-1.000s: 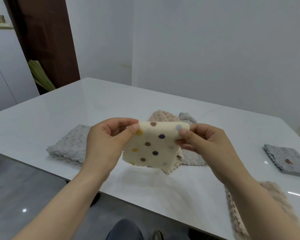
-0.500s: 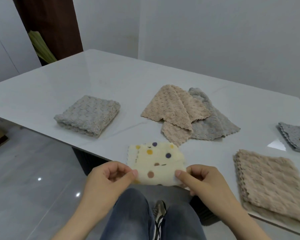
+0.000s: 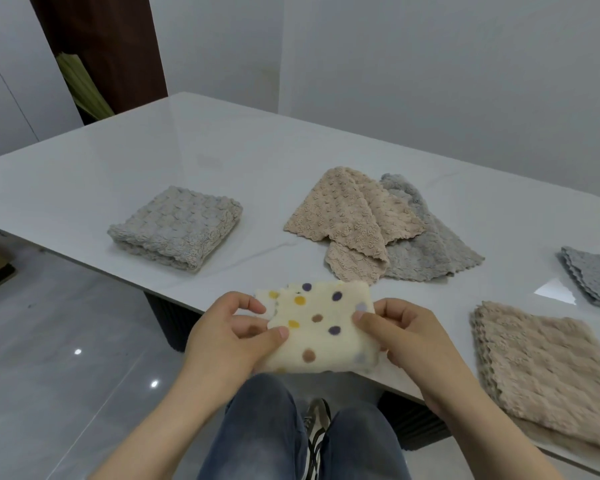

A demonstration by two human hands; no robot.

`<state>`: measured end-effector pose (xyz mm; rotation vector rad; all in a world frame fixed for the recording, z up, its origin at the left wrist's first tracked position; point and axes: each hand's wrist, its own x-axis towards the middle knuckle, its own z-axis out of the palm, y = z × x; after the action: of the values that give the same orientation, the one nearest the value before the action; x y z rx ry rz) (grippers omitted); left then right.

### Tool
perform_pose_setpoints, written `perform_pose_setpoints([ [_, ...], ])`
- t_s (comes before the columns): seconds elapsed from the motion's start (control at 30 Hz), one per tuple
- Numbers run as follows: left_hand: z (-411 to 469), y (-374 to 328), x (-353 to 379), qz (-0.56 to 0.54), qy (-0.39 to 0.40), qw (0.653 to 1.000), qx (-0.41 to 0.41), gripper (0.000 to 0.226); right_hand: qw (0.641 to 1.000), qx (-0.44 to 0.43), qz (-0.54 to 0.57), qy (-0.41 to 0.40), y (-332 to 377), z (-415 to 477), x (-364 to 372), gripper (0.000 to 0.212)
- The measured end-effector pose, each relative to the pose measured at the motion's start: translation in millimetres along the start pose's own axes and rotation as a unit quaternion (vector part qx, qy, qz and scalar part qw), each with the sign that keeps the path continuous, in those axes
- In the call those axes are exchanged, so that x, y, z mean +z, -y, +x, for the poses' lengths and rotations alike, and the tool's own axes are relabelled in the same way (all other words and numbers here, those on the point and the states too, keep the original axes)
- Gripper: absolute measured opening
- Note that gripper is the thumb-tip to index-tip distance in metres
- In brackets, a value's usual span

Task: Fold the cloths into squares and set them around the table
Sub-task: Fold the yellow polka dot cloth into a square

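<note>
A folded cream cloth with coloured dots (image 3: 321, 327) lies at the near edge of the white table (image 3: 194, 161). My left hand (image 3: 227, 337) pinches its left side with thumb on top. My right hand (image 3: 409, 336) pinches its right side. A folded grey cloth (image 3: 175, 228) sits to the left. An unfolded beige cloth (image 3: 347, 216) lies over an unfolded grey cloth (image 3: 430, 251) in the middle. A folded beige cloth (image 3: 548, 372) lies at the near right. A folded grey cloth (image 3: 593, 282) is at the far right edge.
The table's near edge runs diagonally from left to lower right. My knees in jeans (image 3: 264, 431) and a shoe show below it. A dark door (image 3: 101, 46) and a white cabinet (image 3: 11, 81) stand at the back left. Walls close off the far side.
The dotted cloth came down from in front of me to the table's near edge. Both hands kept hold of it. The view tilted downward.
</note>
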<state>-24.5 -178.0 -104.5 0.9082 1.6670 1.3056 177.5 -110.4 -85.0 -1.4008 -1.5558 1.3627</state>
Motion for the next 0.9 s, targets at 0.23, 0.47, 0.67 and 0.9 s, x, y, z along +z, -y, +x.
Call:
perform_pose_setpoints([
  [0.23, 16, -50, 9, -0.029, -0.059, 0.985, 0.159, 0.025, 0.987, -0.121, 0.099, -0.028, 37, 4, -6, 0.015],
  [0.47, 24, -86, 10, -0.084, -0.024, 0.979, 0.184, 0.026, 0.979, -0.173, 0.099, -0.038, 66, 14, -13, 0.017],
  [0.67, 31, -104, 6, -0.185, 0.016, 0.968, 0.166, 0.038, 0.967, -0.216, 0.133, 0.002, 92, 21, -21, 0.021],
  [0.9, 54, -136, -2, -0.084, -0.062, 0.954, 0.282, 0.031, 0.973, -0.214, 0.082, -0.004, 107, 43, -32, 0.01],
])
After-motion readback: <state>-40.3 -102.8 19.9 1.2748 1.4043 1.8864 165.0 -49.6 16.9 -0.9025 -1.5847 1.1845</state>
